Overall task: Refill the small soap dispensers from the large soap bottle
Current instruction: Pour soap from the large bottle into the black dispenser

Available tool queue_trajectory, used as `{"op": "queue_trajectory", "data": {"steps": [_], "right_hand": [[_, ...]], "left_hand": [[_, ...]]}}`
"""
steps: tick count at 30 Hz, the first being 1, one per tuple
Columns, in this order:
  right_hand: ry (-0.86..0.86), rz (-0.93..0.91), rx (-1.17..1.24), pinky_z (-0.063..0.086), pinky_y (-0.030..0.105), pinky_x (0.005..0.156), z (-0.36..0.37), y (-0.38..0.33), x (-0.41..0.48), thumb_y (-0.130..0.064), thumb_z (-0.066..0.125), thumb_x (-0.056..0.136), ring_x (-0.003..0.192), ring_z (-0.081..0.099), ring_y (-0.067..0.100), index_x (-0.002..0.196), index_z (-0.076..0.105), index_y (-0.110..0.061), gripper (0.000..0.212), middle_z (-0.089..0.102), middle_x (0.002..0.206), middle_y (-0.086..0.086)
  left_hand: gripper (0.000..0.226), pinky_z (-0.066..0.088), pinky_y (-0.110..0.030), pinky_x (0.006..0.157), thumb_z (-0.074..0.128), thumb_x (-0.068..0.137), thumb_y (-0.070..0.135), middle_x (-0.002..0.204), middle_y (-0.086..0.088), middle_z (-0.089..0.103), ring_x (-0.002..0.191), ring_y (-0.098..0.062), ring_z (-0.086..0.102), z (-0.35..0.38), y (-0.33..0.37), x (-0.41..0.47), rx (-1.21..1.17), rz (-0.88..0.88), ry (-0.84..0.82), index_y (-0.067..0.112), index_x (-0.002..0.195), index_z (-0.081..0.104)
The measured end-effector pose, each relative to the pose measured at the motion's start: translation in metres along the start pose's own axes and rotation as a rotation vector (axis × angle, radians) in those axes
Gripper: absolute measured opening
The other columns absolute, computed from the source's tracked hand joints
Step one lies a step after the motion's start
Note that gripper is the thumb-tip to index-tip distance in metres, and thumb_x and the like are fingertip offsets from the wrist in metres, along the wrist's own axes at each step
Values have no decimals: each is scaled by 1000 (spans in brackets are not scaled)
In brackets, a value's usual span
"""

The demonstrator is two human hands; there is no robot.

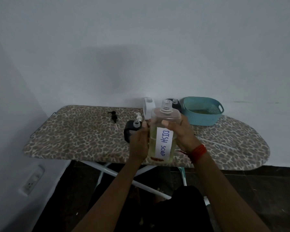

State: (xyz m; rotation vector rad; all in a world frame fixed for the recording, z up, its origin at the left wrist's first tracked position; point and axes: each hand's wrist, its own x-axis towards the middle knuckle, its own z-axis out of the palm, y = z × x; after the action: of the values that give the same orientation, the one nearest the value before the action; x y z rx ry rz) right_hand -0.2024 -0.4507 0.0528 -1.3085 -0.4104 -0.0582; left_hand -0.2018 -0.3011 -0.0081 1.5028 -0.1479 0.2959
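Observation:
I hold the large clear soap bottle [162, 131] upright above the near edge of the ironing board; its white label reads "DISH SOAP", its neck is uncapped, and yellowish liquid fills the lower part. My left hand [139, 144] wraps its left side and my right hand [182, 133] grips its right side. A black small dispenser [131, 130] with an open neck stands just left of the bottle. A white dispenser [147, 108] and another black dispenser [176, 104] stand behind, both without pumps. A white pump [138, 117] and a black pump [113, 116] lie on the board.
The leopard-print ironing board [74, 134] stands against a white wall. A teal plastic basket [203, 111] sits at the back right. A thin clear tube [216, 142] lies on the board to the right. A wall socket [32, 180] is low on the left.

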Motion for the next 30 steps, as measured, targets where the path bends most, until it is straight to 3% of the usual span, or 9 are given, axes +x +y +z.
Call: {"op": "queue_trajectory", "data": {"steps": [3,5,7,9,16,20,24,27,30], "right_hand": [[24,-16,-34,54,51,86,-5,3,-2,-29,77,76,98,68,38,122,64,-3,54,71,109,21],[82,-13,-37,57,44,80,-7,5,-3,-30,78,77,95,70,35,121,64,-4,53,72,108,20],[142,-12,-31,57,37,76,-9,7,-5,-30,79,76,93,72,30,118,67,-8,49,74,107,15],[155,-38,-45,57,34,77,-9,10,-6,-32,81,76,97,72,29,117,70,-16,45,74,109,12],[137,-50,-153,56,47,92,-17,15,-8,-31,89,70,109,69,30,123,65,-13,61,72,117,10],[211,-46,-181,57,38,89,-21,16,-10,-27,87,68,108,69,26,123,61,-10,63,72,117,7],[185,-76,-239,57,35,86,-25,15,-4,-15,85,71,104,69,26,113,60,-8,49,72,110,8],[140,-80,-321,56,40,90,-27,16,7,-11,87,71,107,68,29,115,58,-2,54,71,112,12],[91,-36,-410,55,36,91,-27,19,21,-16,89,69,107,68,24,119,61,-7,58,71,114,8]], "left_hand": [[37,49,-31,64,55,90,59,78,9,59,72,-6,57,-14,-20,-9,406,253,447,23,91,60],[67,49,-38,92,69,78,63,115,-3,58,108,-22,55,-18,-37,-9,547,177,534,15,122,53],[115,30,-45,114,76,66,67,152,-16,35,141,-33,31,-16,-56,-6,608,-62,447,5,150,26],[133,17,-46,121,81,64,62,162,-17,13,150,-31,12,-10,-67,-1,582,-199,342,5,156,5],[129,20,-49,121,87,65,47,160,-22,18,149,-37,18,4,-92,27,544,-231,421,-1,155,8],[122,32,-53,114,93,60,38,153,-21,33,142,-37,32,-10,-99,31,464,-174,393,1,152,22],[108,44,-48,107,98,53,26,142,-8,48,131,-22,48,-40,-101,34,352,-78,154,10,142,39],[117,46,-50,105,98,46,38,143,-2,49,131,-19,50,-62,-100,35,305,-110,-93,16,143,37],[122,47,-53,104,97,42,41,144,-2,49,132,-21,51,-71,-104,35,239,-131,-155,18,145,36]]}}
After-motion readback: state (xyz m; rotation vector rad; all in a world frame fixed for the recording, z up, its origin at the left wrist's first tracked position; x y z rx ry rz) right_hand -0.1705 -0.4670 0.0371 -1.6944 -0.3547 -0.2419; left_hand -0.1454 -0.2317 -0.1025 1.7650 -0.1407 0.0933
